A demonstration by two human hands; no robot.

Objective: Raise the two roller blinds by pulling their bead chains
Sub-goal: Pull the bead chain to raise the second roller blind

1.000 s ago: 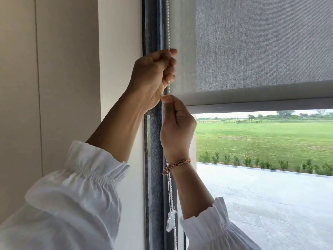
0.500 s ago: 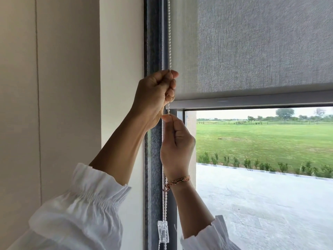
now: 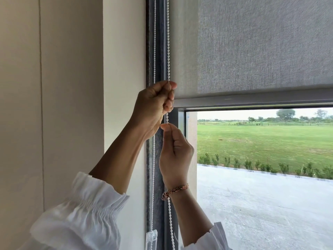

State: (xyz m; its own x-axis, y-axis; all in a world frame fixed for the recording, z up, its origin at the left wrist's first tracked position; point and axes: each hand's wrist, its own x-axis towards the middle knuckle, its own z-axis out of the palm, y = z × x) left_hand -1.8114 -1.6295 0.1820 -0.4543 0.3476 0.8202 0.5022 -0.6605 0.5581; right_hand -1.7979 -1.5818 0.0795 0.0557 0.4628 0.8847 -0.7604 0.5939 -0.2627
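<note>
We have both hands on the near strand of the white bead chain (image 3: 168, 42), which hangs down the left edge of the window beside the dark window frame (image 3: 158, 51). Our left hand (image 3: 155, 103) is the upper one, closed in a fist around that strand, level with the bottom of the blind. Our right hand (image 3: 175, 148) sits just below it, thumb and forefinger pinched on the same strand, with the slack running down past the braided wristband (image 3: 173, 190). The far strand of the loop hangs free behind our left wrist, down to the clear plastic chain weight (image 3: 151, 239) at the bottom edge of the view.

The grey roller blind (image 3: 261, 47) is partly raised: its bottom bar (image 3: 252, 101) hangs across the middle of the view, and below it the pane is open onto the lawn and the paved terrace. Fabric fills the window above that bar, and the roller itself is out of view, so we judge there is a good stretch of pulling left on this blind. We see only one blind here; the second is not in view, so we cannot tell how it stands, and we count it as yet to be checked.
</note>
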